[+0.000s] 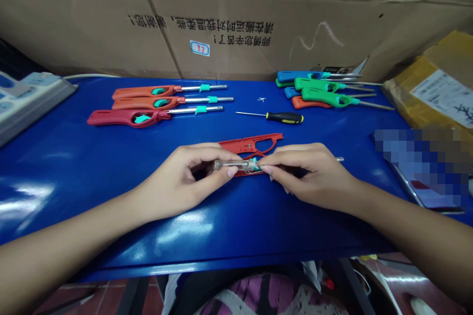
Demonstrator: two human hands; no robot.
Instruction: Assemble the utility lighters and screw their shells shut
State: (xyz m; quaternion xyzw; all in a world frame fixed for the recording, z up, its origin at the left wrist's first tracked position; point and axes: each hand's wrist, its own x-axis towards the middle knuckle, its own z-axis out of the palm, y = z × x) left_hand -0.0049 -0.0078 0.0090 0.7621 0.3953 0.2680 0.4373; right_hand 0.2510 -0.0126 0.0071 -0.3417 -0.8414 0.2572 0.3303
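Between the thumb and fingers of my left hand point(185, 173) is a clear plastic lighter fuel tank point(231, 164), held level. My right hand point(314, 171) pinches at the tank's right end, beside a small teal part point(254, 163); the fingertips hide what they grip. Just behind the hands lies one red half of a lighter casing point(248, 144), inner side up. Under the tank another red casing piece point(246, 173) shows in part, with a thin wire near it. A metal tip point(340, 159) sticks out past my right hand.
Three red and orange lighters point(144, 103) lie at the back left. A black-and-yellow screwdriver point(284, 117) rests behind the casing. Several green, blue and orange lighters point(325, 96) are piled back right. A phone point(424, 172), a taped box point(436, 78) and a power strip point(33, 93) flank the work.
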